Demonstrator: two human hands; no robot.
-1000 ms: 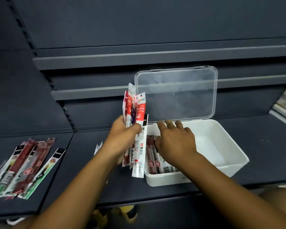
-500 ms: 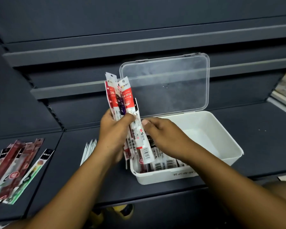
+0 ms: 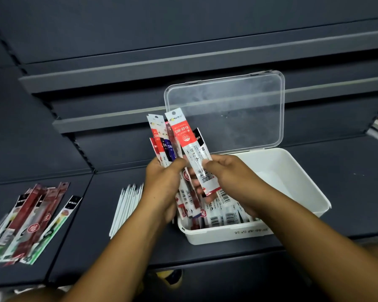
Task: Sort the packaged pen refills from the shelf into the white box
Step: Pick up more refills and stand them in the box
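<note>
Head view, the sorting step at the box. The left hand (image 3: 162,182) gripped an upright bundle of refill packets (image 3: 162,144), fingers wrapped behind it and thumb across its front, above the near left corner of the white box (image 3: 227,235). That grip I saw unchanged over the last second.

The change was in the right hand (image 3: 229,177). A second before, it lay with fingers stretched out over the packets in the box (image 3: 224,215). Half a second before, it had risen to the bundle. Now it pinched the lower half of the front packet (image 3: 189,147), a red and white one marked DM-2018, between thumb and curled fingers. That packet leaned a little to the right of the others, though its base still overlapped them.

I read this as one packet being peeled off the bundle for its place in the box. A row of packets already filled the near left part of the box, and the far right part showed bare white floor. The clear lid (image 3: 227,110) stood open at the far side.

Work remained: a pile of packets (image 3: 31,219) lay on the shelf (image 3: 347,182) at the far left, well apart from the box, and a fan of thin white sticks (image 3: 129,205) lay just left of it.
</note>
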